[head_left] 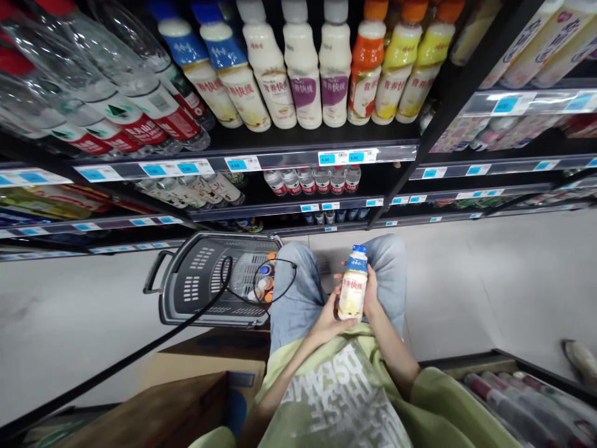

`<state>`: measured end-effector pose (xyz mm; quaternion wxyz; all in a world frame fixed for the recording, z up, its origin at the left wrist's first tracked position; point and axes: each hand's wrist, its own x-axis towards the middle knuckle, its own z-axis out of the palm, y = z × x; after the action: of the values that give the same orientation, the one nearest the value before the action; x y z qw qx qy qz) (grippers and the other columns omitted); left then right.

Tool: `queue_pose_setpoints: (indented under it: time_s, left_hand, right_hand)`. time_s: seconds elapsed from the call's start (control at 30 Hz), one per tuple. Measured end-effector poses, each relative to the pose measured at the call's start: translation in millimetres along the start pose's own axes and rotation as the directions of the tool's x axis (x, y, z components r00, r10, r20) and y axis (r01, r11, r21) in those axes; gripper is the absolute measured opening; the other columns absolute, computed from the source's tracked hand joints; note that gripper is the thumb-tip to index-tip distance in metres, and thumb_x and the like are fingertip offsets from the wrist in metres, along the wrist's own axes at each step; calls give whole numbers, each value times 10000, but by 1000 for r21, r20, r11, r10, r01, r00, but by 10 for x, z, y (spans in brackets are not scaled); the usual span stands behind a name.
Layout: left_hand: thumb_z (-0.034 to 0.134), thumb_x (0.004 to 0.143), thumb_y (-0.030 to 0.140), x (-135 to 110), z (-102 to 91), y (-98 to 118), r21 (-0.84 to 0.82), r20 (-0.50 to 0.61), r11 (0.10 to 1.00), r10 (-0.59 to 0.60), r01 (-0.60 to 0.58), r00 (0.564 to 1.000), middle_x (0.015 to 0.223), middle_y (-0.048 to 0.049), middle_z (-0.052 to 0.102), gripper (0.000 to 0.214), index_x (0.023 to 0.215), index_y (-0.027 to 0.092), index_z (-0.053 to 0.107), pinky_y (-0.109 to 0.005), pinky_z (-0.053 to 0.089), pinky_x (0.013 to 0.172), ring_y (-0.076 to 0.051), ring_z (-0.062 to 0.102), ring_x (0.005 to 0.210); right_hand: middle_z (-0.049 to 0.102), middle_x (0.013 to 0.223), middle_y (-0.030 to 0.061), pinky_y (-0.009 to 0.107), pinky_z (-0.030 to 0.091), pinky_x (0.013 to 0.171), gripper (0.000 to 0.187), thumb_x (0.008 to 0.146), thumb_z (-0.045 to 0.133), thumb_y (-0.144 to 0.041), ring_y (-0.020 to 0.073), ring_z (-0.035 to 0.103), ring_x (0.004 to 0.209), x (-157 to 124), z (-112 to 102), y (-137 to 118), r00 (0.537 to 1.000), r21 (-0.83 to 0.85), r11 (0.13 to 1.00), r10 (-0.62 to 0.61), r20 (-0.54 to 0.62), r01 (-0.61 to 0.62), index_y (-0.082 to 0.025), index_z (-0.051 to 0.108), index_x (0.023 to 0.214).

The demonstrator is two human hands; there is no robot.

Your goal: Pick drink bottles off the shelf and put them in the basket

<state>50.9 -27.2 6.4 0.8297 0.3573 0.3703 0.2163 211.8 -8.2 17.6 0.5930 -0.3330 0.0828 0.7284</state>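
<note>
Holds a blue-capped bottle (353, 292) over the lap, between the knees, well apart from the shelf's front edge. Grips it low on one side with the left hand (330, 318), thumb along the base, and clasps the opposite side with the right hand (370, 291); cannot tell how far behind the bottle to place all the fingertips. Points its cap toward the shelf and its white label, lettered in red, up toward the camera. Wears pale blue jeans (296, 298) and a light green shirt (345, 386) with white lettering. Has a grey basket (186, 264) on the floor just beside the left knee, with several bottles (265, 284) gathered near its right edge, some orange-capped. Faces an upper shelf (298, 140) with price tags (347, 158) along its front edge. Meets there, from the left end to the right, big clear bottles (158, 118) with red labels, two blue-capped bottles (233, 78), three pale-capped ones (305, 81) and three orange-capped ones (366, 78). Finds small clear bottles (308, 181) on the shelf below, near its right end.
</note>
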Motion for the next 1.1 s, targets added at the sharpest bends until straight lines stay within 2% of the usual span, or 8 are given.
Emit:
queue_pose_setpoints:
  time_s: [0.2,0.33,0.5,0.6,0.73,0.83,0.97,1.1]
  left_hand:
    - [1058,497,272,-2,32,-14,401,-283,907,257,-130,924,1606,-176,547,1176,1549,258,534,-562,334,1324,-429,462,1557]
    - [993,593,310,-2,20,-14,453,-317,883,287,-121,904,1557,-156,612,1000,1501,264,578,-511,417,1280,-384,556,1493]
    - [924,686,576,-87,-106,-44,172,-76,985,-9,22,997,1310,-149,767,816,1387,252,660,-494,640,960,-378,764,1164]
    - [873,699,665,-125,-148,-109,-9,124,979,-200,202,972,1128,-151,818,726,1287,261,742,-483,642,786,-387,811,949]
    - [808,707,741,-81,-145,-202,-50,135,951,-297,306,945,1056,-141,824,784,1242,170,755,-567,625,928,-411,791,1025]
    - [764,761,779,-21,-142,-176,18,23,974,-228,228,973,1178,-140,805,786,1260,173,728,-546,572,1061,-374,740,1164]
    - [796,799,711,18,-117,-12,259,-121,965,0,31,993,1297,-113,760,698,1272,208,689,-459,514,1137,-331,682,1254]
    - [964,656,510,14,-53,103,376,-152,926,54,7,987,1324,-111,753,791,1318,218,644,-440,533,1089,-323,704,1199]
  right_hand:
    - [835,957,76,479,688,804,499,947,578,-609,305,814,908,19,16,42,987,35,987,-155,-44,157,-215,691,1232]
    - [838,1006,83,496,684,830,530,938,604,-673,317,811,973,22,18,29,981,52,981,-181,-66,185,-232,691,1219]
    - [838,1022,94,483,686,820,617,993,451,-754,319,808,988,-22,34,-37,980,72,979,-183,-75,188,-237,698,1221]
    - [834,985,113,464,688,777,661,1009,377,-774,318,804,953,-39,20,-49,983,90,980,-173,-60,178,-223,704,1172]
    - [818,904,113,451,686,716,690,996,390,-795,310,797,878,-31,-20,-40,990,102,985,-140,-18,141,-202,711,1141]
    - [807,903,103,444,684,717,672,1010,396,-766,307,797,884,-10,-32,-32,993,124,986,-116,4,115,-193,710,1164]
    - [807,928,96,441,685,771,598,1014,472,-723,305,798,942,31,-29,-14,991,137,981,-137,-12,137,-194,709,1163]
    - [813,899,89,438,687,790,562,1020,502,-695,294,801,924,60,-50,-2,988,115,981,-155,-18,156,-185,723,1110]
